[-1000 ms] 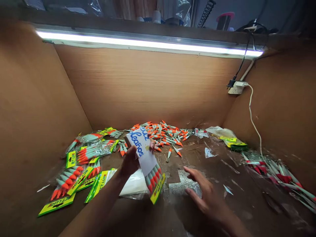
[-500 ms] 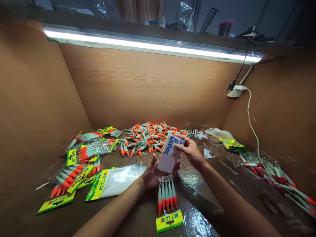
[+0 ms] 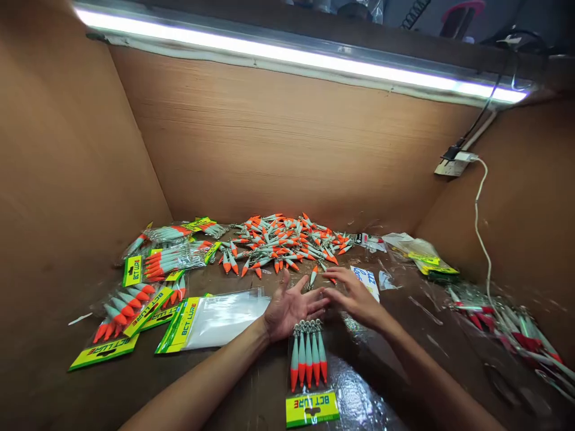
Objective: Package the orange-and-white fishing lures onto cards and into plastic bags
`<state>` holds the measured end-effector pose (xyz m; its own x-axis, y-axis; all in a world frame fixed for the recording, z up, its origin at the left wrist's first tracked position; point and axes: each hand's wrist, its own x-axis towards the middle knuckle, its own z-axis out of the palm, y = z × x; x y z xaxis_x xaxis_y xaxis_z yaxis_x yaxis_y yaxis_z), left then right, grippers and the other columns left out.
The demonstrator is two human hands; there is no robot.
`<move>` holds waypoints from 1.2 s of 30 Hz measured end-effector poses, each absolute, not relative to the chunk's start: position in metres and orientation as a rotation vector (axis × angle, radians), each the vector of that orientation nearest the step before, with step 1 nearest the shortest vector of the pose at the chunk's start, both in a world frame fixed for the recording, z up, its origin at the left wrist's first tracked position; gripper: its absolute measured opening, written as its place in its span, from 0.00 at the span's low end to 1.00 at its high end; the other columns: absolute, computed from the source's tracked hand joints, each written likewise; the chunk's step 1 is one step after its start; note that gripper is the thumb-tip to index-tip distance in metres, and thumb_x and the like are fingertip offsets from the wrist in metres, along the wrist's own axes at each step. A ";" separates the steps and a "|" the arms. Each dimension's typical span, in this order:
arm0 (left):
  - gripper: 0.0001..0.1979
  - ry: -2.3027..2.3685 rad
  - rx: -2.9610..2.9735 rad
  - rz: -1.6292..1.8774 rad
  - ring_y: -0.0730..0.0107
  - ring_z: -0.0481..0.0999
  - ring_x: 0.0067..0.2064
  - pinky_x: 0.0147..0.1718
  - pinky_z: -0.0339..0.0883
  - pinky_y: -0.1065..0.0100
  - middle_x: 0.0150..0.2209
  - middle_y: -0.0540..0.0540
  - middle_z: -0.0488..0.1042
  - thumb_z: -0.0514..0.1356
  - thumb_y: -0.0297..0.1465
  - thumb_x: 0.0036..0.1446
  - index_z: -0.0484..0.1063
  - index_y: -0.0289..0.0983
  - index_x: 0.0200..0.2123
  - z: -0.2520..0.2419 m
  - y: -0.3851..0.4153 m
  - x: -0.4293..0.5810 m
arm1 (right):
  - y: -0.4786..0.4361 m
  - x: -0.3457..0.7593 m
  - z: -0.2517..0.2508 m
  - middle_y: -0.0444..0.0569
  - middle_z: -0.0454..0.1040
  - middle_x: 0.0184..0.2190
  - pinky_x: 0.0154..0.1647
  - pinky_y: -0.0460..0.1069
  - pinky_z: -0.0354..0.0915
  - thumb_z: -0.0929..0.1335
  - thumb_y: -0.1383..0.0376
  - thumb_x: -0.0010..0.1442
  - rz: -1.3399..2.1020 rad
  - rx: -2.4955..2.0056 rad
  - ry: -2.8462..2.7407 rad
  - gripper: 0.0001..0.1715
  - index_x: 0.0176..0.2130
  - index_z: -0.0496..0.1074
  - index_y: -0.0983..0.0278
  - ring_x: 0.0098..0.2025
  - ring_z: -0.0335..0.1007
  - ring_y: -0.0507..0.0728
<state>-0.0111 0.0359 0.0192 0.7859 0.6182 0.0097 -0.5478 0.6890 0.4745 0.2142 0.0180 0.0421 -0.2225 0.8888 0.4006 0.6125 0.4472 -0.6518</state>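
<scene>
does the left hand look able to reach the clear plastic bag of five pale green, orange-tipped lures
Likely yes: the left hand, open, is at the hook end of the bag, nothing visible blocking it.

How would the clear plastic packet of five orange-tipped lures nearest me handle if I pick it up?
The clear plastic packet would probably bend between its separate, pale, orange-tipped lures. Their spiky metal ends could snag or prick.

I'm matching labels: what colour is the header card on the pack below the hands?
The header card is yellow with a green edge; head view.
</scene>
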 end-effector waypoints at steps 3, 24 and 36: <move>0.43 0.186 0.511 0.708 0.57 0.78 0.49 0.53 0.63 0.56 0.59 0.33 0.69 0.52 0.57 0.61 0.48 0.37 0.69 0.027 0.033 -0.013 | 0.023 0.178 0.047 0.51 0.75 0.52 0.55 0.55 0.63 0.72 0.62 0.59 0.637 -1.151 -2.057 0.07 0.38 0.79 0.61 0.54 0.69 0.60; 0.17 0.792 1.278 0.975 0.62 0.73 0.36 0.35 0.64 0.68 0.29 0.47 0.77 0.64 0.42 0.58 0.78 0.33 0.30 0.001 0.013 -0.027 | 0.005 0.134 0.058 0.51 0.75 0.34 0.39 0.51 0.61 0.64 0.72 0.64 -0.208 -1.270 -2.448 0.09 0.34 0.72 0.64 0.37 0.69 0.58; 0.23 0.573 0.911 0.965 0.47 0.72 0.59 0.55 0.65 0.54 0.57 0.35 0.74 0.61 0.45 0.61 0.74 0.37 0.54 0.025 0.001 -0.034 | 0.021 0.303 0.091 0.50 0.77 0.32 0.31 0.51 0.67 0.72 0.47 0.54 1.048 -1.216 -1.294 0.20 0.34 0.77 0.61 0.27 0.70 0.55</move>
<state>-0.0340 0.0010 0.0253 0.4724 0.8811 -0.0248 -0.4437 0.2620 0.8570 0.3030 0.0208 0.0914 0.0405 0.9929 0.1121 0.0964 0.1078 -0.9895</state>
